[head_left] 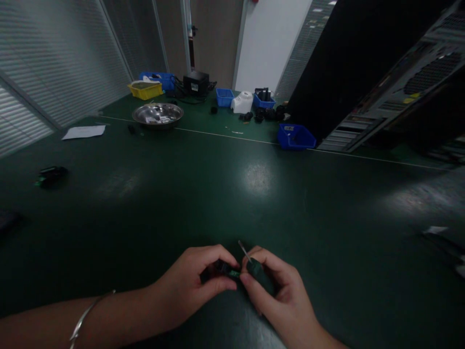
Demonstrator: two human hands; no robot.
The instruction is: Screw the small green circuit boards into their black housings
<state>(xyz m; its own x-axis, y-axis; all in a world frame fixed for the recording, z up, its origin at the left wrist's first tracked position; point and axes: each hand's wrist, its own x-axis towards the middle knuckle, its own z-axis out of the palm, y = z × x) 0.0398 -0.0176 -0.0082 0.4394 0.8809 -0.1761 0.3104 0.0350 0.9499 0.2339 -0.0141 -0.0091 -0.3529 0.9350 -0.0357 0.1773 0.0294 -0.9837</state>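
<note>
My left hand (194, 286) is closed around a small black part (218, 269) with a green bit at its end, held just above the green table. My right hand (279, 293) is closed on a small screwdriver (256, 267) with a dark handle; its thin metal shaft points up and away from me. The two hands meet at the near middle of the table, fingertips touching around the part. A thin silver bracelet (87, 315) circles my left wrist.
A metal bowl (158, 114), yellow bin (145, 90) and several blue bins (296, 136) sit at the far side. An open computer case (392, 82) stands at the right. A paper sheet (84, 132) and a dark object (53, 175) lie at left.
</note>
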